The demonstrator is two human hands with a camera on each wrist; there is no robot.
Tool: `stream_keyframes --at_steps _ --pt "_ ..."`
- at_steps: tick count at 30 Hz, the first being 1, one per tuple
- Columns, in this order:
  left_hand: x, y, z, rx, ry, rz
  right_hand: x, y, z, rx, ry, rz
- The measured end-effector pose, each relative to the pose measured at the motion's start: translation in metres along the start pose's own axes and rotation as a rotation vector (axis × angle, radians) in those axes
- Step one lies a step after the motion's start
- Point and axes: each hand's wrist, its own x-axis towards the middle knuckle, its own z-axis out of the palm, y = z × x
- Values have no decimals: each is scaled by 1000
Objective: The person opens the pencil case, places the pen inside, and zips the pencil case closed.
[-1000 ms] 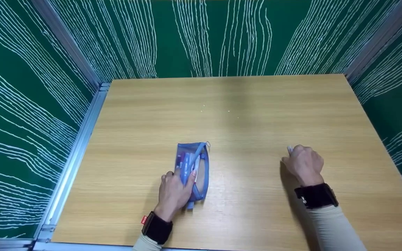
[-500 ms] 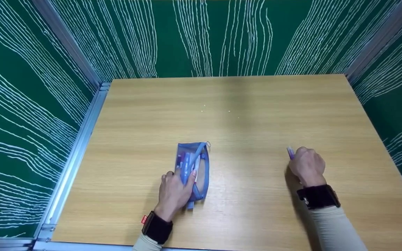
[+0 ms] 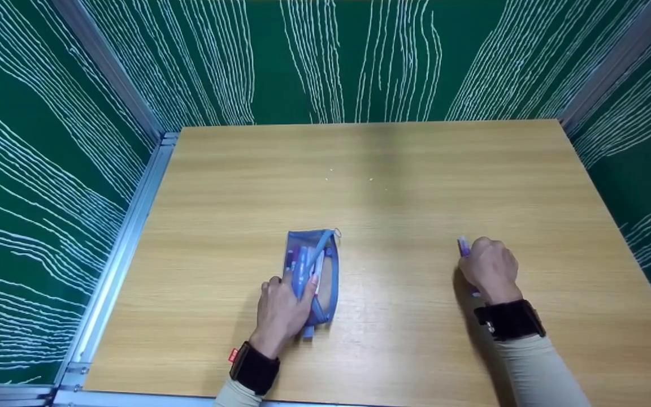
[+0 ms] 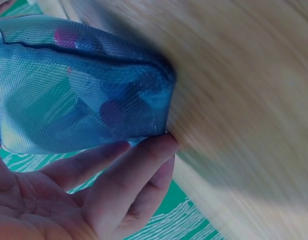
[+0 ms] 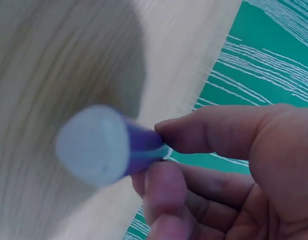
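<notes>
A blue mesh pencil case [image 3: 332,288] lies on the table with its zip side gaping, and several pens show inside. My left hand [image 3: 281,311] grips it at the near left, thumb over the opening. In the left wrist view, fingers [image 4: 129,175] press along the mesh side of the case [image 4: 39,100], close over the tabletop. Off to the right, my right hand [image 3: 490,265] pinches a purple marker [image 3: 463,246] between thumb and fingers. Its broad whitish end [image 5: 91,145] faces the right wrist camera, and the hand hides much of the barrel.
The wooden table [image 3: 235,198] has a few tiny white specks [image 3: 370,180] toward its far half. Green panels [image 3: 272,62] with white wavy lines stand at the back and both sides. A metal frame rail [image 3: 127,237] runs along the left edge.
My right hand has shifted slightly right and then back left, and more of the marker now shows beyond the fist. The left hand and pencil case have stayed put.
</notes>
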Motion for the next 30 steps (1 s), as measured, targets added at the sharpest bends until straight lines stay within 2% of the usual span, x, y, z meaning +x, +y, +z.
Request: stream_keyframes --at_steps 8,15,23,30 --pt "1 0 1 -1 -1 -3 -7 -18 6 117 -6 -46" --pt "1 0 1 4 -21 -19 -11 -36 11 291 -59 -47" --pt "0 1 0 6 -5 -1 -11 -55 18 376 -56 -93" --pt "0 1 0 10 -25 -20 -13 -73 26 434 -59 -115"
